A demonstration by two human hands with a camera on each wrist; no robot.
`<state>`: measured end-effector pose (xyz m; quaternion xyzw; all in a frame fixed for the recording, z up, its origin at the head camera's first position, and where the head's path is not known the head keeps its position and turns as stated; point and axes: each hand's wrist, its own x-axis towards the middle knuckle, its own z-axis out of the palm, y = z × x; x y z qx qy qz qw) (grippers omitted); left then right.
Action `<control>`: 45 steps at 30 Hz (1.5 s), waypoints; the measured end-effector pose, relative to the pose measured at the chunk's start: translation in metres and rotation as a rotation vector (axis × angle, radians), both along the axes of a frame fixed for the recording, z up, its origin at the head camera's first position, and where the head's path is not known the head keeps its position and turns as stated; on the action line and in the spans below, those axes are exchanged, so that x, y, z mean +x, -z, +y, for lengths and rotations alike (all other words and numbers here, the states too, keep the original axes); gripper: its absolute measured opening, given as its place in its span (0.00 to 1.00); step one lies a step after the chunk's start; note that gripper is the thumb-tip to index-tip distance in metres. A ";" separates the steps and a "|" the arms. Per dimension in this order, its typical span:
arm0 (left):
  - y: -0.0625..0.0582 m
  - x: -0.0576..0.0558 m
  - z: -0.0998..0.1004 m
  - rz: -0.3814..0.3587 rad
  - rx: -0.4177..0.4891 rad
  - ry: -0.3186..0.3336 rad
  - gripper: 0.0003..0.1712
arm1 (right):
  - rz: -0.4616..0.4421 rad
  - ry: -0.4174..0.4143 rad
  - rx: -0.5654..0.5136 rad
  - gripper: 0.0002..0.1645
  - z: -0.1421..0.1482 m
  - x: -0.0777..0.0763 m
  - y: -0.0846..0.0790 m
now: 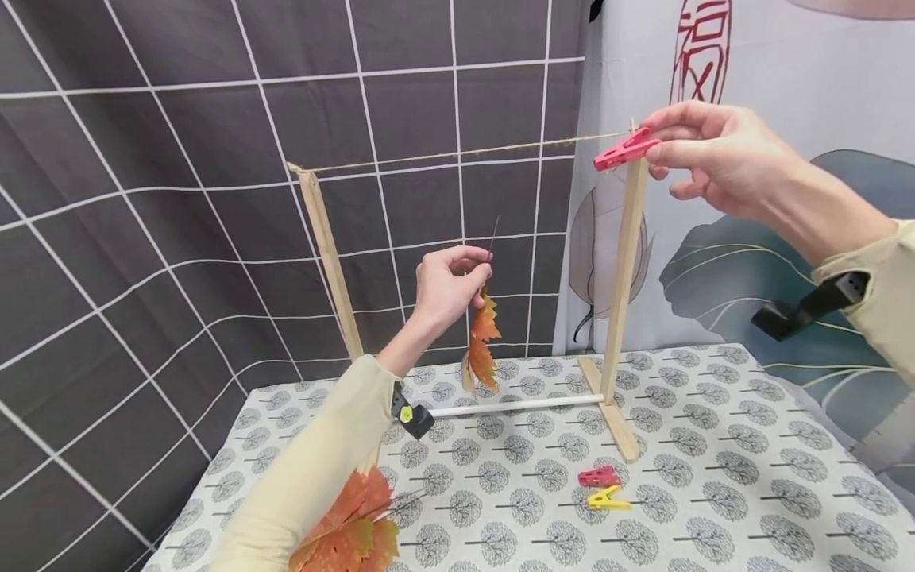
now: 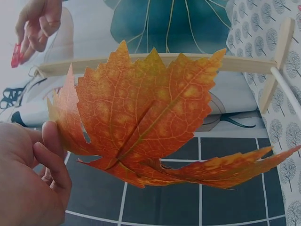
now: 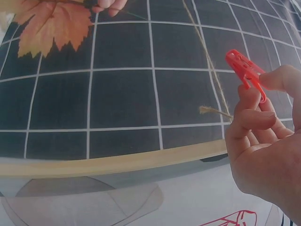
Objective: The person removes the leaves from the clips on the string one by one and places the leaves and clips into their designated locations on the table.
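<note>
An orange and yellow maple leaf [image 2: 146,108] hangs from my left hand [image 1: 449,287], whose thumb and fingers pinch it by the stem. In the head view the leaf is edge-on below the hand, under the twine [image 1: 457,153]. My right hand [image 1: 729,155] pinches a red clothespin [image 3: 245,70] between thumb and fingers, beside the top of the right wooden post [image 1: 623,278]. In the right wrist view the clothespin is apart from the twine, with nothing visible in its jaws.
The twine runs between the right post and the left wooden post [image 1: 330,262]. A white rod [image 1: 518,405] joins the stand low down. On the patterned tablecloth [image 1: 686,445] lie a red clothespin [image 1: 599,477], a yellow clothespin [image 1: 608,499] and orange leaves [image 1: 350,532].
</note>
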<state>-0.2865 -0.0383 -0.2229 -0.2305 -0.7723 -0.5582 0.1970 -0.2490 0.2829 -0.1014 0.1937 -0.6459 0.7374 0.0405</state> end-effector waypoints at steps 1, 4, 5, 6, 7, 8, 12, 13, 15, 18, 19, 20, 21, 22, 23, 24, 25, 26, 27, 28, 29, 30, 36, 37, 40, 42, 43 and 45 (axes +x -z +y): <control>0.001 0.000 -0.001 -0.001 -0.002 -0.002 0.09 | -0.003 0.003 0.003 0.15 0.000 0.000 0.001; 0.004 0.002 -0.006 -0.001 -0.012 -0.011 0.09 | -0.010 0.014 0.021 0.15 0.002 0.002 0.004; 0.005 0.002 -0.007 0.001 -0.014 -0.014 0.09 | -0.010 0.016 0.029 0.15 0.003 0.002 0.006; 0.006 0.003 -0.009 0.003 -0.018 -0.018 0.09 | -0.008 0.018 0.035 0.15 0.003 0.002 0.007; 0.007 0.003 -0.011 0.004 -0.022 -0.021 0.09 | -0.008 0.019 0.037 0.15 0.004 0.003 0.009; 0.008 0.003 -0.012 0.005 -0.025 -0.023 0.09 | -0.009 0.019 0.043 0.16 0.005 0.003 0.010; 0.012 0.005 -0.020 0.010 -0.036 -0.028 0.10 | -0.002 0.018 0.053 0.16 0.007 0.005 0.017; 0.013 0.005 -0.021 0.010 -0.038 -0.028 0.10 | 0.000 0.017 0.056 0.16 0.007 0.005 0.018; 0.014 0.006 -0.025 0.009 -0.043 -0.030 0.11 | 0.009 0.013 0.066 0.15 0.007 0.006 0.020; 0.016 0.007 -0.030 0.004 -0.044 -0.026 0.11 | 0.015 0.006 0.084 0.15 0.007 0.005 0.022; 0.017 0.007 -0.031 0.002 -0.047 -0.025 0.11 | 0.014 0.005 0.089 0.15 0.007 0.005 0.023; 0.017 0.008 -0.032 -0.001 -0.049 -0.024 0.11 | 0.011 0.002 0.089 0.15 0.007 0.005 0.023; 0.018 0.008 -0.033 -0.005 -0.050 -0.024 0.11 | 0.009 0.001 0.092 0.15 0.007 0.005 0.024; 0.019 0.009 -0.034 -0.008 -0.053 -0.024 0.11 | 0.006 -0.001 0.093 0.15 0.007 0.005 0.025; 0.020 0.009 -0.035 -0.011 -0.057 -0.026 0.11 | 0.003 -0.004 0.093 0.15 0.007 0.005 0.026; 0.020 0.010 -0.036 -0.015 -0.058 -0.027 0.11 | 0.002 -0.005 0.095 0.15 0.006 0.005 0.027; 0.021 0.010 -0.037 -0.016 -0.059 -0.028 0.11 | -0.001 -0.010 0.091 0.15 0.006 0.005 0.028; 0.022 0.010 -0.038 -0.017 -0.059 -0.029 0.11 | -0.004 -0.012 0.091 0.15 0.006 0.005 0.029; 0.023 0.011 -0.039 -0.017 -0.059 -0.031 0.11 | -0.005 -0.012 0.095 0.16 0.006 0.005 0.031; 0.024 0.011 -0.040 -0.018 -0.057 -0.030 0.11 | -0.008 -0.012 0.098 0.16 0.006 0.005 0.032; 0.024 0.012 -0.041 -0.021 -0.056 -0.029 0.11 | -0.012 -0.011 0.099 0.16 0.006 0.005 0.033; 0.025 0.012 -0.041 -0.023 -0.055 -0.027 0.11 | -0.014 -0.014 0.098 0.16 0.006 0.005 0.033; 0.028 0.015 -0.048 -0.023 -0.080 -0.031 0.11 | -0.018 -0.033 0.091 0.17 0.006 0.006 0.039; 0.029 0.016 -0.049 -0.019 -0.086 -0.032 0.12 | -0.018 -0.035 0.093 0.17 0.006 0.006 0.041; 0.032 0.017 -0.053 -0.021 -0.096 -0.034 0.12 | -0.012 -0.045 0.100 0.17 0.007 0.006 0.046; 0.034 0.018 -0.056 -0.025 -0.104 -0.042 0.12 | -0.009 -0.044 0.114 0.17 0.007 0.005 0.049; 0.035 0.019 -0.057 -0.027 -0.109 -0.046 0.12 | -0.009 -0.042 0.122 0.17 0.007 0.005 0.051; 0.037 0.020 -0.059 -0.033 -0.113 -0.055 0.13 | -0.009 -0.040 0.137 0.18 0.008 0.005 0.054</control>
